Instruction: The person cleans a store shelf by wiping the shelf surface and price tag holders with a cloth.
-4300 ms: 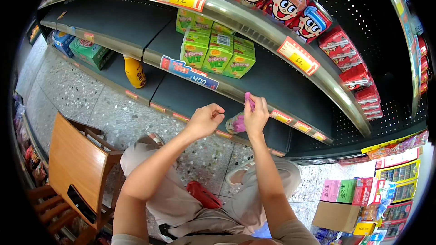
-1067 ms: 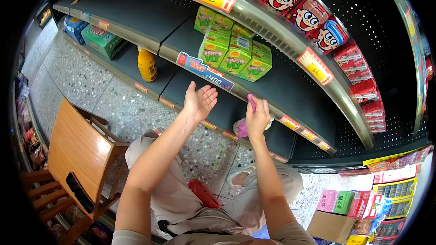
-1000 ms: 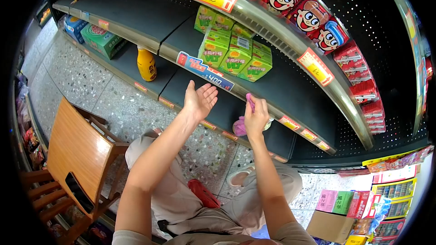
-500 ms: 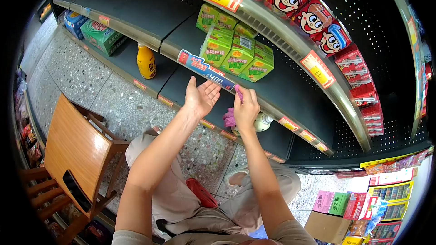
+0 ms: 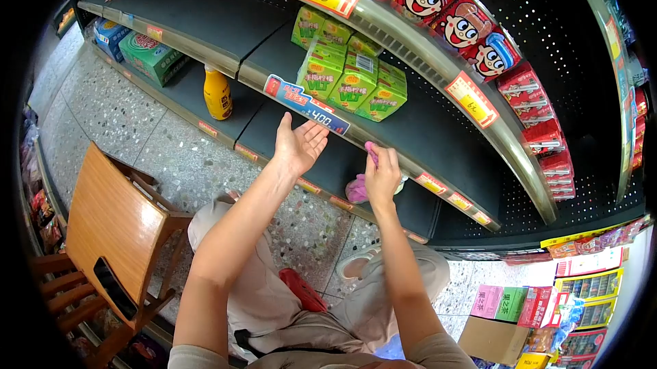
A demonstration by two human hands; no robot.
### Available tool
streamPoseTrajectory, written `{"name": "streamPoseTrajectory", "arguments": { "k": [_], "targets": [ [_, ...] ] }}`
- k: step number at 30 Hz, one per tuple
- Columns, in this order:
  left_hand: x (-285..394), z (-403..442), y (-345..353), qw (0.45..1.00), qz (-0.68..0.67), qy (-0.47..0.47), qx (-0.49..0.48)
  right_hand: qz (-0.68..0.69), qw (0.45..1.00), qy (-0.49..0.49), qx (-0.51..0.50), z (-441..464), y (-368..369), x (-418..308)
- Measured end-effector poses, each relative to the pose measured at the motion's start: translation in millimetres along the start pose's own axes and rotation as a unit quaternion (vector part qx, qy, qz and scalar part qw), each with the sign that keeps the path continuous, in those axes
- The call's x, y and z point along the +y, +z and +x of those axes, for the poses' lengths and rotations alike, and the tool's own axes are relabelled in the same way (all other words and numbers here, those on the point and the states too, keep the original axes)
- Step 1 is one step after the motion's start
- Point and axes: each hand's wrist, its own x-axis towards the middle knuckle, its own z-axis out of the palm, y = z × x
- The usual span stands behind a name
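Observation:
My left hand (image 5: pixel 300 148) is palm up with its fingers apart, holding nothing. Its fingertips lie at the lower edge of a blue price sign (image 5: pixel 309 107) on the shelf's front strip. A pink cloth (image 5: pixel 356 189) is pinched in my right hand (image 5: pixel 383 176), one end poking up at the shelf edge and the rest hanging below. Behind the strip, green drink cartons marked VLT (image 5: pixel 352 85) stand on the middle shelf (image 5: pixel 438 150). Partly hidden behind my right hand is a pale bottle on the lower shelf.
A yellow bottle (image 5: pixel 218 94) stands on the lower shelf, with a green box (image 5: pixel 152 57) farther left. Red snack packs (image 5: pixel 457 23) line the upper shelf. To my left is a wooden stool (image 5: pixel 113 218) with a black phone (image 5: pixel 114 288) on it. Cardboard boxes (image 5: pixel 503 338) sit at right.
My right hand has slid right and slightly down along the shelf edge with the pink cloth. The left hand stays nearly in place, still open.

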Motion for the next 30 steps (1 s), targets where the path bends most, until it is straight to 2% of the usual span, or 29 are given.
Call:
{"name": "streamPoseTrajectory", "arguments": {
  "k": [9,18,30],
  "targets": [
    [-1,3,0,1.0,0.016,0.009,0.009,-0.063,0.997,-0.029,-0.026,-15,-7,16],
    [0,1,3,0.999,0.036,0.01,0.015,-0.009,0.999,-0.042,-0.013,-7,11,3],
    [-1,8,0,0.999,0.035,0.01,0.009,0.012,1.0,-0.01,-0.007,-2,32,-17]
  ]
}}
